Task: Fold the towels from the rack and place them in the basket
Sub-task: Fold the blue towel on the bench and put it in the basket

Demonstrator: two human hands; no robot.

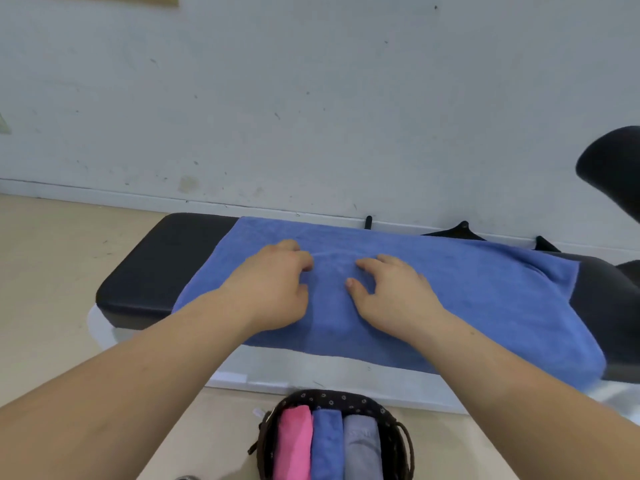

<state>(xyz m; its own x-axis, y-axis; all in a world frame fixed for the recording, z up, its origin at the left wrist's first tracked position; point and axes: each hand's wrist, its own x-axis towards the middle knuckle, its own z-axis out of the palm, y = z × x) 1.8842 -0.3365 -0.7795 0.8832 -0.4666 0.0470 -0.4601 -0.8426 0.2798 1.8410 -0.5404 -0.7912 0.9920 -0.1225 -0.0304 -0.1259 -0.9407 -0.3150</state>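
A blue towel [467, 292] lies spread flat along a black padded bench [152, 271]. Both hands rest palm-down on the towel's middle, close together. My left hand [273, 289] has its fingers curled onto the cloth. My right hand [391, 292] has its fingers spread and bent on the cloth. Neither hand lifts the fabric. On the floor in front stands a dark woven basket [394, 441]. It holds three folded towels side by side: a pink towel [294, 445], a blue folded towel [327, 445] and a grey towel [362, 448].
A white wall [311, 98] rises right behind the bench. The bench stands on a white base [311, 372] over a beige floor [41, 271]. A black rounded chair part [613, 168] juts in at the right edge.
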